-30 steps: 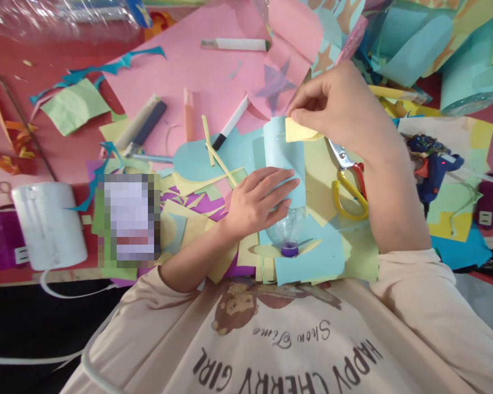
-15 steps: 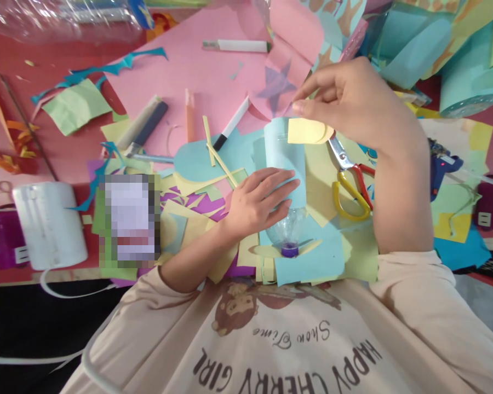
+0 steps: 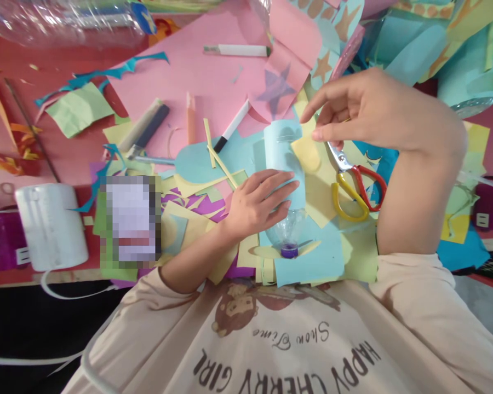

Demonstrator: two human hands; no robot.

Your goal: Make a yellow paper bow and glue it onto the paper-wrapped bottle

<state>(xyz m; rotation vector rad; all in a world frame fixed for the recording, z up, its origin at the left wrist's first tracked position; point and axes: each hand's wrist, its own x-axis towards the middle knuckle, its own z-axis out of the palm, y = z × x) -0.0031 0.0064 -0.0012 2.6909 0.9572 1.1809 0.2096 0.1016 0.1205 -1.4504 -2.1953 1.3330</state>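
My left hand lies across a clear plastic bottle wrapped in light blue paper, fingers over its top and thumb hidden. The bottle is on its side, its purple cap towards me. A rounded yellow paper piece sits against the far right edge of the wrap. Just beyond that piece hovers my right hand, thumb and forefinger apart with nothing visible between them. Scissors with one yellow and one red handle lie below it, blade tips partly hidden by the hand.
Paper scraps and pink paper cover much of the red table. Markers lie beyond my left hand. At left are a phone-like blurred object and a white corded device. A blue-covered container stands at far right.
My right hand has drawn back to the right and its fingertips have parted. The yellow paper piece now tilts down to the right. My left hand stays on the bottle.
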